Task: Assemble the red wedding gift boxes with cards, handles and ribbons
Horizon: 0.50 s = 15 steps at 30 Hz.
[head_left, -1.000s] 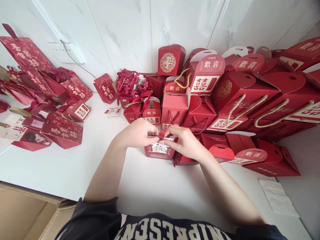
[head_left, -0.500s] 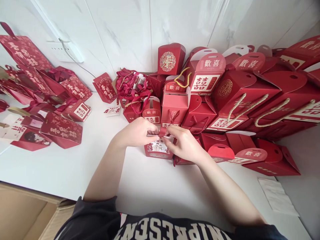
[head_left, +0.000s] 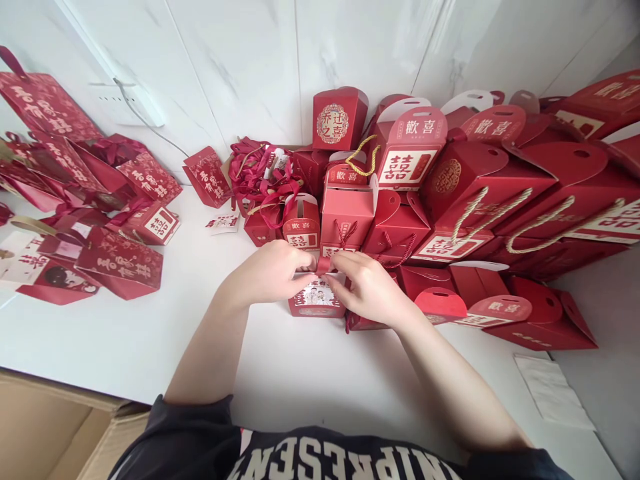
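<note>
A small red gift box [head_left: 318,303] with a white printed panel of cartoon figures stands upright on the white table [head_left: 295,373]. At its top, a red ribbon [head_left: 325,265] runs between my two hands. My left hand [head_left: 280,270] pinches the ribbon from the left, fingers curled. From the right, my right hand [head_left: 363,283] pinches it between thumb and forefinger, close to the left fingertips. My fingers cover most of the box's upper edge. Just behind stands a tall red box [head_left: 347,207] with a dark red cord bow.
Red boxes with rope handles [head_left: 493,177] are stacked along the right. A tangle of dark red ribbons [head_left: 265,177] lies at the back. More red boxes [head_left: 120,260] stand at left. A cardboard carton [head_left: 55,427] sits below the front left edge; white paper [head_left: 553,390] lies at right.
Both hands stay at the top of the box, with only slight finger movement around the ribbon. The whole view has shifted a few pixels.
</note>
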Each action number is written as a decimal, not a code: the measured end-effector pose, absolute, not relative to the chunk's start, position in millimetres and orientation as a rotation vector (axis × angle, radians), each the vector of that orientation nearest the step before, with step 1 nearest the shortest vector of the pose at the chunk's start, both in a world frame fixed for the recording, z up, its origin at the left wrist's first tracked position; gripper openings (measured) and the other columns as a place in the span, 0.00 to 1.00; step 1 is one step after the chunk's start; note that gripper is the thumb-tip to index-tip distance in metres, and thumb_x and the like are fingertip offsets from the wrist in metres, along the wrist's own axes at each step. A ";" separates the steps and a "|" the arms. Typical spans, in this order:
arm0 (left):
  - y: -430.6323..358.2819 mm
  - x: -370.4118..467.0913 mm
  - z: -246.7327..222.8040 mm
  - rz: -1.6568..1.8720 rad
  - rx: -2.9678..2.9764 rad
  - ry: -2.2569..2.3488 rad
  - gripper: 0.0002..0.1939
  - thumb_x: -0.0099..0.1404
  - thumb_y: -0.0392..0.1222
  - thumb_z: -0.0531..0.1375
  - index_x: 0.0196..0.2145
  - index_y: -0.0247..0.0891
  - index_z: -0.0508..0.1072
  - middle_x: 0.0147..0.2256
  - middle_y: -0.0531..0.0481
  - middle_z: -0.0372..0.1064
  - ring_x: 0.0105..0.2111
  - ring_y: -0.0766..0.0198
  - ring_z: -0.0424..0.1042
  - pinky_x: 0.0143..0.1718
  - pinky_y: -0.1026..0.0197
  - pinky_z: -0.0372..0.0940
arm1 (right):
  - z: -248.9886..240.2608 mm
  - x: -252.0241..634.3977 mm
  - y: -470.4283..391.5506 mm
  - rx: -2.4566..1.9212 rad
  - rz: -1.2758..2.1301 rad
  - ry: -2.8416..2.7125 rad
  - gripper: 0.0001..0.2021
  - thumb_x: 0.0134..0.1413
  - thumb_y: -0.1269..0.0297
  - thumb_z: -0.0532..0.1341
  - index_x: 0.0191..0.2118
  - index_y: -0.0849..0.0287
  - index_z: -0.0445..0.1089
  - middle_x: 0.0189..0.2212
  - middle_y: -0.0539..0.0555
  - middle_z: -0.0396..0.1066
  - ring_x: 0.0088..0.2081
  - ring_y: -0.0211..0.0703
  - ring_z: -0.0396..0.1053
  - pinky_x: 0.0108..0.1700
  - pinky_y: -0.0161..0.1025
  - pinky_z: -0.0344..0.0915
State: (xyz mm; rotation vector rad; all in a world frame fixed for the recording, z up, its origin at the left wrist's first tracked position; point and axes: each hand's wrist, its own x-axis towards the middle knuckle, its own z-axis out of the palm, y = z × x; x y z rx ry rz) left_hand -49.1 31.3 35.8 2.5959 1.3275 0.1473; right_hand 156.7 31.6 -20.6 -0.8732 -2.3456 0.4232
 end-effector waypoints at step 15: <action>32.2 -53.3 39.5 0.177 2.455 1.294 0.12 0.64 0.42 0.56 0.24 0.36 0.67 0.18 0.56 0.61 0.18 0.70 0.57 0.22 0.64 0.47 | -24.5 152.4 30.8 -0.853 0.486 -2.315 0.07 0.65 0.65 0.54 0.34 0.56 0.58 0.32 0.54 0.63 0.34 0.44 0.62 0.36 0.39 0.61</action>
